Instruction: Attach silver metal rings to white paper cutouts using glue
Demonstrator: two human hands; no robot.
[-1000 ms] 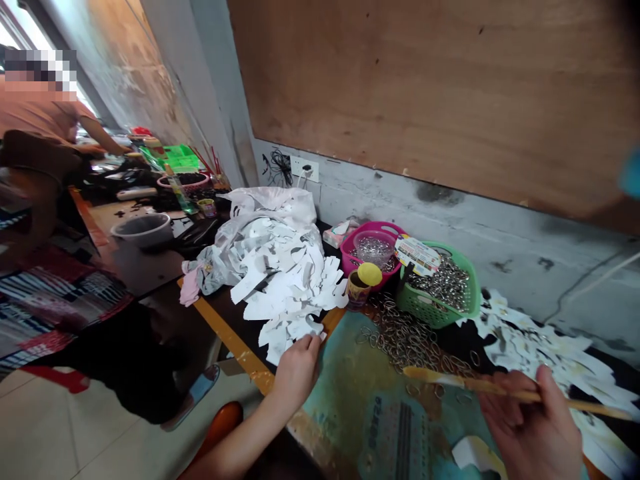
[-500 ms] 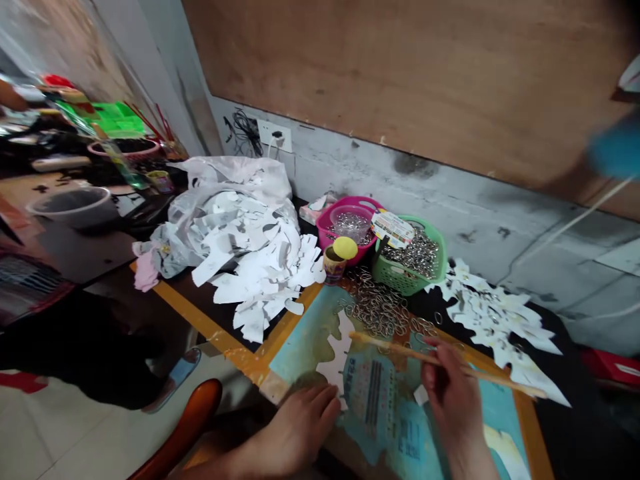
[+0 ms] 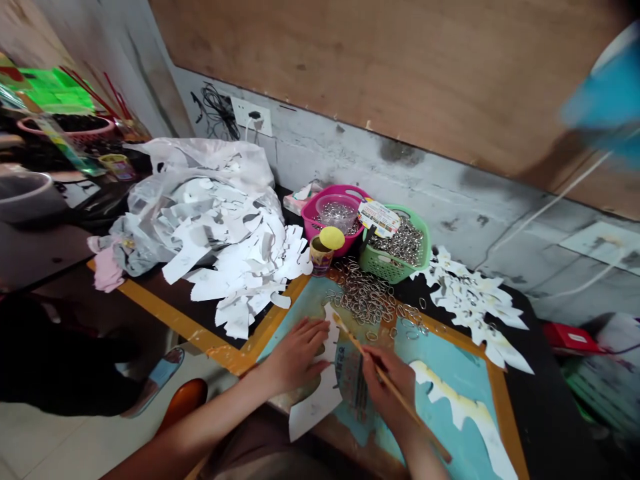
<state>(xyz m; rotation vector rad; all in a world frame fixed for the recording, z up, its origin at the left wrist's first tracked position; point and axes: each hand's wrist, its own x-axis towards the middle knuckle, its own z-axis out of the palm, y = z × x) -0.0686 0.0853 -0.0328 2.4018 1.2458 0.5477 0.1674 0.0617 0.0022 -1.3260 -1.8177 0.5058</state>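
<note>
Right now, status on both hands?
Left hand flat on white paper cut-out; right hand gripping thin wooden stick. Loose metal rings just beyond.

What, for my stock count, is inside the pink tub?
A clear plastic bowl sits in the pink tub, holding small metal rings. The bowl and rings cover the tub's floor, so anything beneath them cannot be seen.

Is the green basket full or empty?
Full! The green plastic basket is heaped with silver metal rings, and they fill it right across the top.
</note>
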